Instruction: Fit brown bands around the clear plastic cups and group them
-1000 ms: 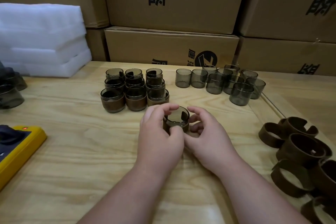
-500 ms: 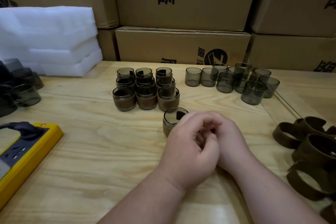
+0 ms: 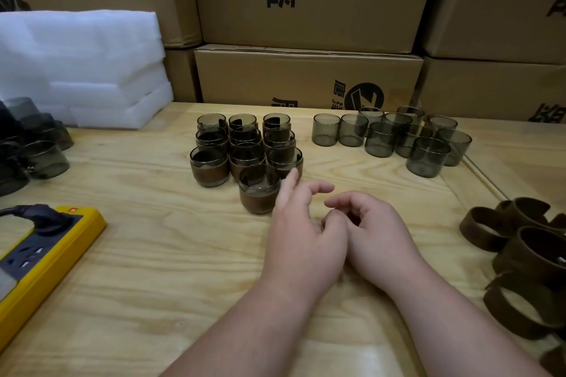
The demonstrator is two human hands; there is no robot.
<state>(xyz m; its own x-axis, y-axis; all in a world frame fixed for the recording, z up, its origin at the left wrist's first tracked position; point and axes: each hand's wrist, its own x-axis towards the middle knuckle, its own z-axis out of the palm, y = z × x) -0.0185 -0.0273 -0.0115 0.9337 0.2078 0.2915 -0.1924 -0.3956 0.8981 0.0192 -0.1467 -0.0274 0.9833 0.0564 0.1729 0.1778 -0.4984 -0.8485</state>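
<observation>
A clear smoky cup with a brown band (image 3: 258, 193) stands on the wooden table (image 3: 153, 269), touching the front of a block of several banded cups (image 3: 211, 162). My left hand (image 3: 301, 229) lies just right of that cup, fingers loosely extended, the fingertips at the cup's right side. My right hand (image 3: 372, 229) rests on the table beside it, loosely curled and holding nothing. Several bare cups (image 3: 392, 136) are clustered at the back right. Loose brown bands (image 3: 526, 254) are piled at the right edge.
A yellow power strip (image 3: 46, 260) with a black plug lies at the front left. More dark cups (image 3: 33, 150) sit at the far left, with white foam sheets (image 3: 79, 67) behind them. Cardboard boxes (image 3: 306, 79) wall the back of the table.
The banded cup has moved away from me to the front of the banded block. My left hand let go of it and opened; both hands now lie beside it.
</observation>
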